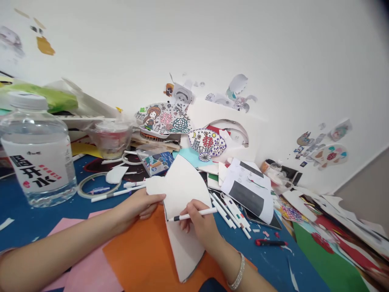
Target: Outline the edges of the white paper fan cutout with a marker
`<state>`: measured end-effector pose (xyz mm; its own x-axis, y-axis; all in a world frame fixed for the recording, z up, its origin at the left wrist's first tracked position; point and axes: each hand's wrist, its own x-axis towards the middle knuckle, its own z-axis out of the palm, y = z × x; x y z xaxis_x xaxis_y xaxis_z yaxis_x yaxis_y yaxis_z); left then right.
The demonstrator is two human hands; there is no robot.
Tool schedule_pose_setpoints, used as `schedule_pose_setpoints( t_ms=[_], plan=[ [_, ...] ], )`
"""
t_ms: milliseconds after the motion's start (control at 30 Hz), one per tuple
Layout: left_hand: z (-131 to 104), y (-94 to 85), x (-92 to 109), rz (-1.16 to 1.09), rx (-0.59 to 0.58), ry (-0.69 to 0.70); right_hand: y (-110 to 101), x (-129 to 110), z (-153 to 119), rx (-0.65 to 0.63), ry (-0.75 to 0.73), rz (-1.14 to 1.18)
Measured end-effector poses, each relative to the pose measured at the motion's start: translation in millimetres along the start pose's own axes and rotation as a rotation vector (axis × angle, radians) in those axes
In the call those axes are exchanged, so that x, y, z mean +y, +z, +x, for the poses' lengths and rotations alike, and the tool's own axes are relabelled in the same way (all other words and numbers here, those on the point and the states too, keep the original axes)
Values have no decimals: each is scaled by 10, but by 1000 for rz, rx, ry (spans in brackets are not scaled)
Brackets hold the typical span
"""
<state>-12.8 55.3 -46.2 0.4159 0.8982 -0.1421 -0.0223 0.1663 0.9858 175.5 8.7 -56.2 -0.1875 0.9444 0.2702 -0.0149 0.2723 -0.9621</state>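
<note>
My right hand [199, 223] grips a white marker [194, 214] with a black tip end. The tip meets the left edge of a white fan-shaped board [184, 178], where a dark line runs along the rim. With thumb on top and fingers curled beneath, my left hand [148, 204] pinches the board's left side. Under the board lies orange paper [139, 251], overlapping pink paper [91, 267]. Several more white markers [226, 211] rest just right of the board.
A large water bottle [38, 150] stands at the left. Decorated fan cutouts [165, 117] lean near the wall. A printed sheet [249, 188] covers part of a phone [267, 219]. A red-and-black utility knife [270, 242], green paper [322, 259] and paper scraps lie at right.
</note>
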Motion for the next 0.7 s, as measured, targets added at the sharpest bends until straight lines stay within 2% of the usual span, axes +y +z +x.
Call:
schedule_pose_setpoints(
  t_ms=[700],
  plan=[
    [-10, -2, -1, -36, 9, -1, -11, -18, -15, -4, 44, -36]
  ],
)
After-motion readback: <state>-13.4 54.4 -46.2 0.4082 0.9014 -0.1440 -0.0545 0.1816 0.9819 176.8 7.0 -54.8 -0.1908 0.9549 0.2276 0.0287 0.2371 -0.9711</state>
